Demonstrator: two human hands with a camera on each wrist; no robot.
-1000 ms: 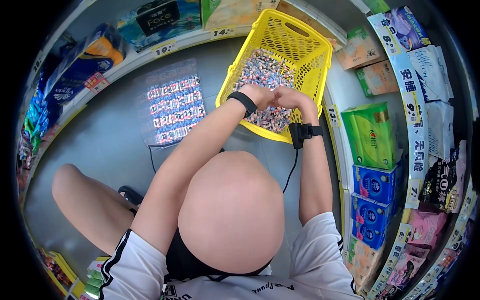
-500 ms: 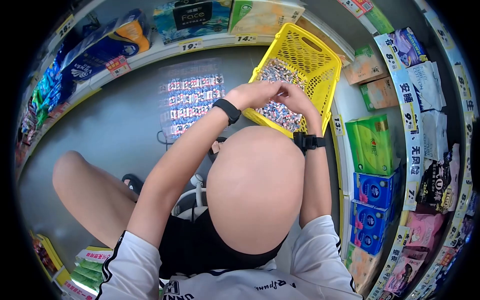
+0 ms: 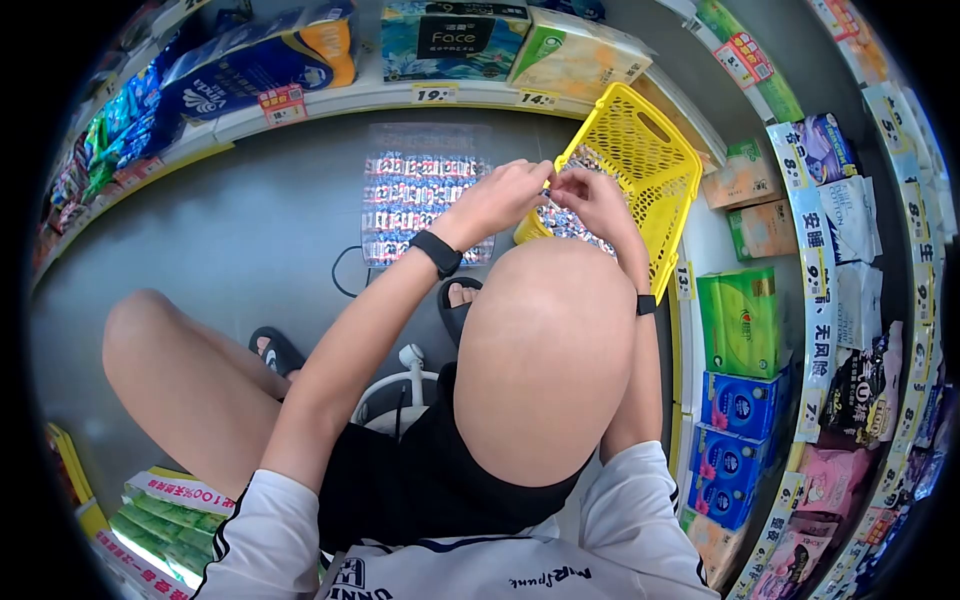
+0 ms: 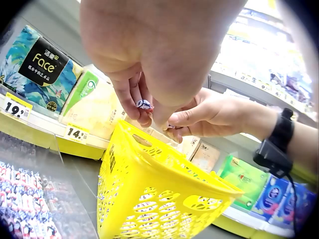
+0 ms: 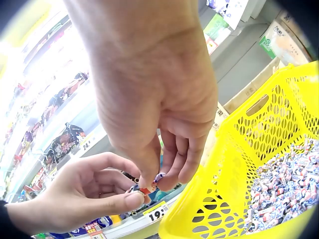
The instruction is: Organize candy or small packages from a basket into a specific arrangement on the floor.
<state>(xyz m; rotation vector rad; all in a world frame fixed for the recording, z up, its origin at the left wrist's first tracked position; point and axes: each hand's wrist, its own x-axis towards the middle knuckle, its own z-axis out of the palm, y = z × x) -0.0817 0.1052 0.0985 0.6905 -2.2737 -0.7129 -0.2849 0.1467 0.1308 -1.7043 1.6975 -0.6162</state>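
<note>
In the head view my left hand (image 3: 505,203) and right hand (image 3: 598,208) meet over the left rim of a yellow basket (image 3: 662,170). Seen from the right wrist, my left thumb and fingers pinch a small red-and-white wrapped candy (image 5: 146,190), while my right fingertips pinch its twisted wrapper end. Another wrapped candy (image 4: 144,104) shows among the curled left fingers in the left wrist view. Many similar candies (image 5: 284,184) fill the basket's bottom. Left of the basket, a clear bag with rows of wrapped candies (image 3: 420,205) lies on the floor.
Shelves with tissue packs (image 3: 455,45) and price tags run behind the basket. More packs (image 3: 738,320) line the right side. My raised knee (image 3: 545,350) covers the basket's near part, and a white stool-like frame (image 3: 412,360) stands below.
The head view has shifted, so basket and bag appear farther right. Both hands have moved from over the basket's middle to its left rim, and the knee now hides its near edge.
</note>
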